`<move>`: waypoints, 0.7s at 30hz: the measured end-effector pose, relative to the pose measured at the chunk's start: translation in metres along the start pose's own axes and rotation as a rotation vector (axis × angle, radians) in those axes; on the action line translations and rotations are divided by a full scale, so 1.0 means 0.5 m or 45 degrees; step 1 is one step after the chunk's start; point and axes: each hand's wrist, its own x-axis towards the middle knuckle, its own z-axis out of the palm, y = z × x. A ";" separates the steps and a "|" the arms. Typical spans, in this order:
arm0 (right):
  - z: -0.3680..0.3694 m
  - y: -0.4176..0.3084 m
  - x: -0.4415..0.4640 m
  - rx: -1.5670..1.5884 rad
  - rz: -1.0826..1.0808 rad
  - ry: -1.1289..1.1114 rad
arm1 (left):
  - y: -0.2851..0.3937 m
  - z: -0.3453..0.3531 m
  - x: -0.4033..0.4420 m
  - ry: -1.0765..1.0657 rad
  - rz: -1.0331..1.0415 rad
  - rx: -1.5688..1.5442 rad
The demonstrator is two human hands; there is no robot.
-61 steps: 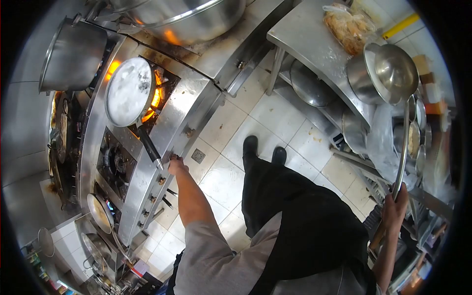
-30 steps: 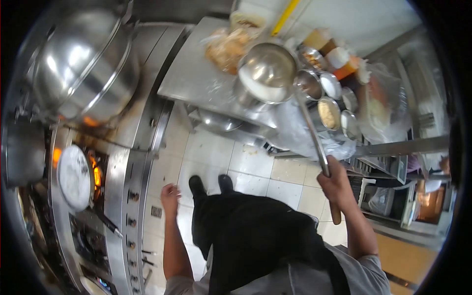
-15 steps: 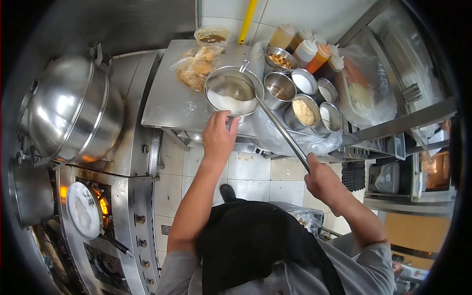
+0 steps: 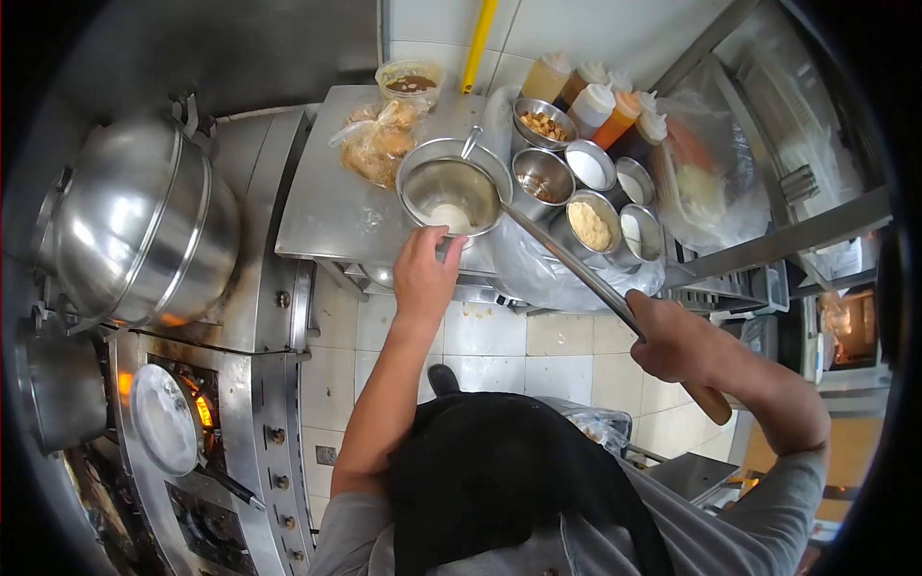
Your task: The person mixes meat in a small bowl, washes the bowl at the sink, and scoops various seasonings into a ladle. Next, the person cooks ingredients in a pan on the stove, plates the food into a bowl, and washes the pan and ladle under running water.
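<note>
On the steel worktable stands a round metal pot (image 4: 411, 213) with some white contents at its near side. My left hand (image 4: 425, 266) has its fingers and thumb closed at the pot's near rim. A long-handled ladle (image 4: 576, 267) with a wooden end slants down into the pot, and its head is inside. Around the ladle's handle, well up toward the wooden end, my right hand (image 4: 667, 336) is closed. A small metal utensil (image 4: 471, 142) leans over the pot's far rim.
Metal tins with white powder (image 4: 589, 165), a tan powder (image 4: 588, 226) and brown pieces (image 4: 545, 125) stand right of the pot. Squeeze bottles (image 4: 591, 108) line up behind them. A food bag (image 4: 375, 149) lies left. Further left, a pan (image 4: 163, 418) sits over a lit burner.
My right hand has moved right and toward me, now showing the ladle's wooden end. Less white shows inside the pot. My left hand stays at the rim.
</note>
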 end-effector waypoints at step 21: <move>-0.074 0.063 0.026 0.977 0.009 -0.414 | 0.011 -0.043 0.025 -0.179 -0.021 0.076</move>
